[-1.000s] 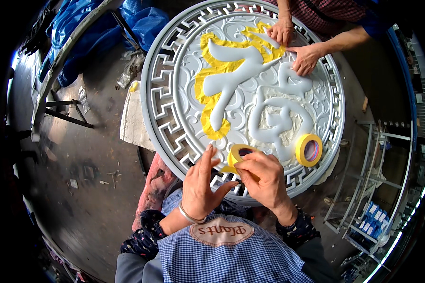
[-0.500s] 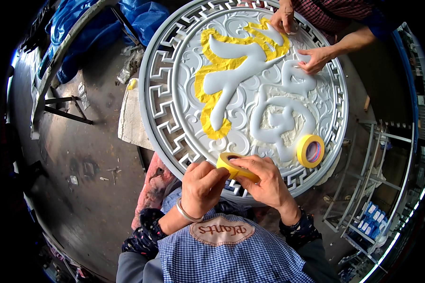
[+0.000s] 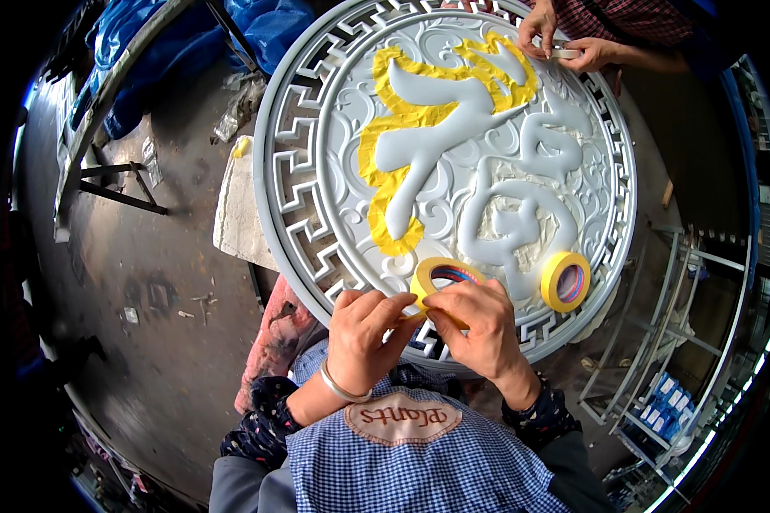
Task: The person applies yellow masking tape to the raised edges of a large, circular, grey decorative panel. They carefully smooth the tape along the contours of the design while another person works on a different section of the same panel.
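Observation:
My right hand (image 3: 477, 318) holds a roll of yellow masking tape (image 3: 422, 280) by its near side, thumb and fingers pressed together. Close beside it, my left hand (image 3: 368, 332) pinches at the roll's left edge, apparently on the tape's end, which the fingers mostly hide. Both hands are over the near edge of a large round grey carved panel (image 3: 263, 171). Crinkled yellow tape (image 3: 368, 152) borders one smooth raised shape (image 3: 436, 132) on it. A second yellow tape roll (image 3: 551, 280) rests on the panel, right of my hands.
Across the panel, a co-worker's hands (image 3: 539, 27) handle a small white roll (image 3: 565, 52). A metal rack (image 3: 701, 342) stands at right, with blue packages (image 3: 669, 403) low on it. Blue sheeting (image 3: 128, 51) and a black metal stand (image 3: 124, 188) are at left.
My right hand has turned the tape roll more upright, its hole now showing, and shifted its grip lower. The co-worker's hands have come together at the far edge around the white roll.

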